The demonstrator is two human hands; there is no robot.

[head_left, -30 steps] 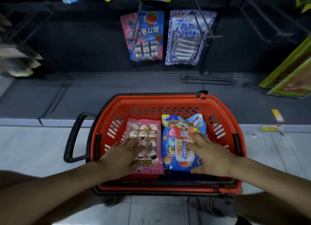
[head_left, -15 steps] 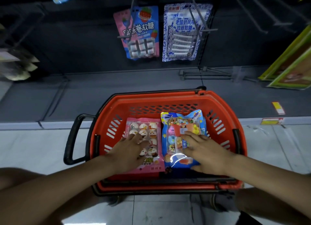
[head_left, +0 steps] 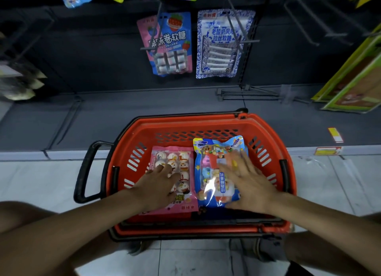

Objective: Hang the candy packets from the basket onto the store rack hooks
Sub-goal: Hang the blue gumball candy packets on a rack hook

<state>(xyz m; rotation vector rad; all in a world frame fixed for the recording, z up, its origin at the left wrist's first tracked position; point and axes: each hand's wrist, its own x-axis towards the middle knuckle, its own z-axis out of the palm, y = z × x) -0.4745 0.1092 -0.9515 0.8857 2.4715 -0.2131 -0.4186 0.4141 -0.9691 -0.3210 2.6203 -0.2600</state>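
Observation:
A red basket (head_left: 206,120) stands on the floor below the dark rack. Two candy packets lie flat in it, side by side. The pink packet (head_left: 182,157) with round snowman candies is on the left, and my left hand (head_left: 158,186) lies on its lower half with fingers spread. The blue packet (head_left: 207,172) is on the right, and my right hand (head_left: 248,183) rests palm down on it, fingers apart. Neither hand visibly grips a packet. On rack hooks above hang a pink-and-blue strawberry packet (head_left: 170,43) and a white-and-blue packet (head_left: 223,45).
Bare hooks (head_left: 249,93) stick out low on the rack right of the hung packets, and more hooks (head_left: 309,26) higher right. Green display boxes (head_left: 354,79) lean at the far right. The basket's black handle (head_left: 85,169) lies folded out to the left. More packets hang along the top edge.
Both hands have slid a little farther up the packets. The blue packet has shifted slightly under my right hand. The view has tilted a bit.

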